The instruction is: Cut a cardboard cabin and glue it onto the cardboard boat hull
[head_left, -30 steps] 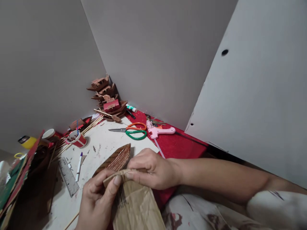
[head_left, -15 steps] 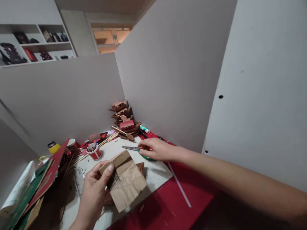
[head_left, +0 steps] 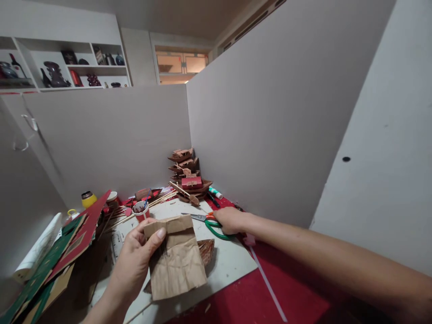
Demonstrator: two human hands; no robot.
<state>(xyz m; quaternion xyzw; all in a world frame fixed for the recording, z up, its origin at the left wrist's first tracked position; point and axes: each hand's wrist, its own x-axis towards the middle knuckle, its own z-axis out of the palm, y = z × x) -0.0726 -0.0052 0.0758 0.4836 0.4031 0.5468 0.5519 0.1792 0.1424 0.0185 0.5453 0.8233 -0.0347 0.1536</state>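
Note:
Pinched between the thumb and fingers of my left hand is a creased brown paper piece with dark print, its top edge folded over. Under it, partly hidden, a brown wooden model boat part rests on the white board. My right hand is closed over the orange and green handles of the scissors; its fingertips are mostly hidden. The blades lie close together and point left over the board.
Wooden model boats stand stacked in the corner. A red and white cup, thin sticks and a yellow jar are at the back left. Red and green card sheets lean at left. A white strip crosses the red table cover.
The view has turned left and up a little. My right hand's fingers, spread around the scissors handles before, now curl over them. The brown paper is held more upright.

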